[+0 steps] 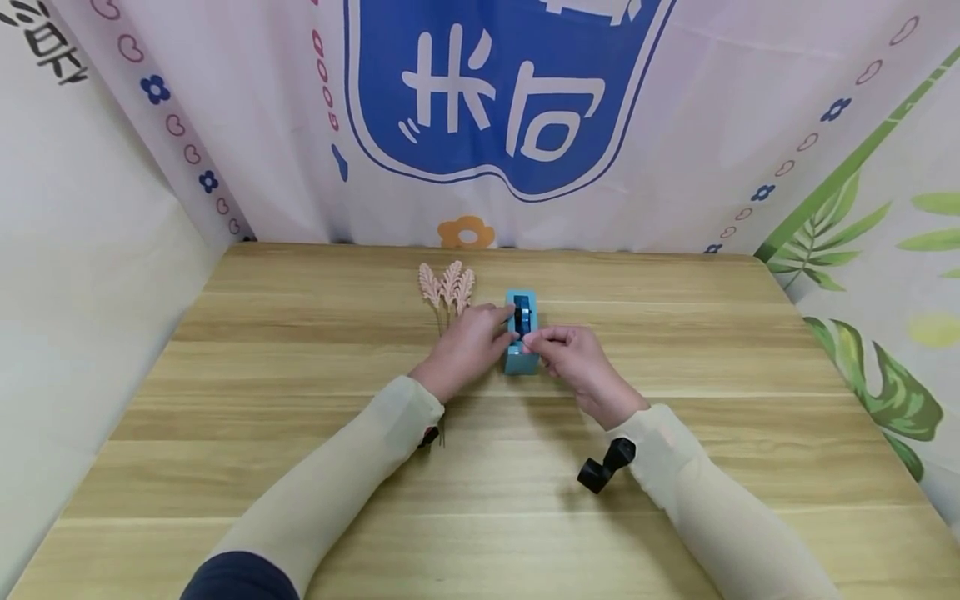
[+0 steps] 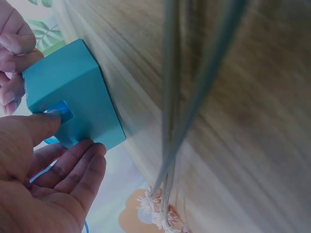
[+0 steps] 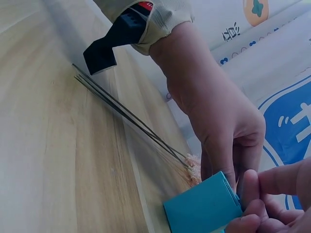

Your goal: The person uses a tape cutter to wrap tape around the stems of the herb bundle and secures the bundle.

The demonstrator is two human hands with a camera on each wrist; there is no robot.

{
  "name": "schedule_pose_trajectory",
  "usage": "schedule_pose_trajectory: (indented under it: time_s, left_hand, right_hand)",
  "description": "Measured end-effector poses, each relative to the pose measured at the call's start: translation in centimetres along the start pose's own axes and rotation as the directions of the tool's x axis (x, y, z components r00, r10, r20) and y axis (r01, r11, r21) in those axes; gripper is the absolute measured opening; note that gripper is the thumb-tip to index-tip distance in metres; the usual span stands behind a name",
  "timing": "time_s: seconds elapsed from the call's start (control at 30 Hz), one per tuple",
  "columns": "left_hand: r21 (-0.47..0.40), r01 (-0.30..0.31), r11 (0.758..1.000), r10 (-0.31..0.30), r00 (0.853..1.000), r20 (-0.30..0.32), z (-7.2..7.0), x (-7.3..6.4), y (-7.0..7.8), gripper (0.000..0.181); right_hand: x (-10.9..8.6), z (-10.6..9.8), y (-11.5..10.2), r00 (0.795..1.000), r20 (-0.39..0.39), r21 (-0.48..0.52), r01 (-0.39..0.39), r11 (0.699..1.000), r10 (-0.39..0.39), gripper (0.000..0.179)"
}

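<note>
A blue tape dispenser (image 1: pixel 521 367) stands on the wooden table, a dark roll in its top opening. My left hand (image 1: pixel 468 346) steadies it from the left; in the left wrist view the thumb is at the side cutout and the other fingers (image 2: pixel 92 160) lie against the dispenser's side (image 2: pixel 82 92). At the dispenser's front end my right hand (image 1: pixel 581 362) pinches the end of the tape between thumb and forefinger. The tape itself barely shows. In the right wrist view, the right fingertips (image 3: pixel 250 187) are right at the dispenser's edge.
Pink crocheted flower sprigs (image 1: pixel 450 283) with long thin stems (image 3: pixel 126 114) lie left of the dispenser, partly under the left hand and forearm. Black wrist cameras (image 1: pixel 607 467) stick out below the cuffs. A printed curtain (image 1: pixel 285 167) hangs behind the table's (image 1: pixel 675 292) far edge.
</note>
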State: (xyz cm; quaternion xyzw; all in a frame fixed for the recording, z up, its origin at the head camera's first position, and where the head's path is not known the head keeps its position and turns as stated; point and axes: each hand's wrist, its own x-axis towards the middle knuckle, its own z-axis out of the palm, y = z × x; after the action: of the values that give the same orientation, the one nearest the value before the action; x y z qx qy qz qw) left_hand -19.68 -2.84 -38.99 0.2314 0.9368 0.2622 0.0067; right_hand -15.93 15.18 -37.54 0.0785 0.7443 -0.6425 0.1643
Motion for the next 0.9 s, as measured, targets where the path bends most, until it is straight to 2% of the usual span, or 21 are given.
schedule_pose_trajectory:
  time_s: [0.33,0.6,0.9]
  left_hand:
    - [-0.006,0.004,1.0,-0.004,1.0,-0.006,0.0,0.0,0.0,0.047]
    - [-0.006,0.008,1.0,-0.008,1.0,-0.019,0.1,-0.1,0.1,0.047]
    - [-0.012,0.014,1.0,-0.014,1.0,-0.02,0.2,-0.1,0.1,0.046]
  right_hand:
    - [-0.6,-0.2,0.2,1.0,0.009,0.054,0.003,0.999,-0.003,0.014]
    - [-0.9,-0.2,0.6,0.999,0.026,0.083,0.016,0.996,-0.018,0.023]
    - [-1.4,0.2,1.3,0.999,0.037,0.101,0.026,0.995,-0.03,0.023]
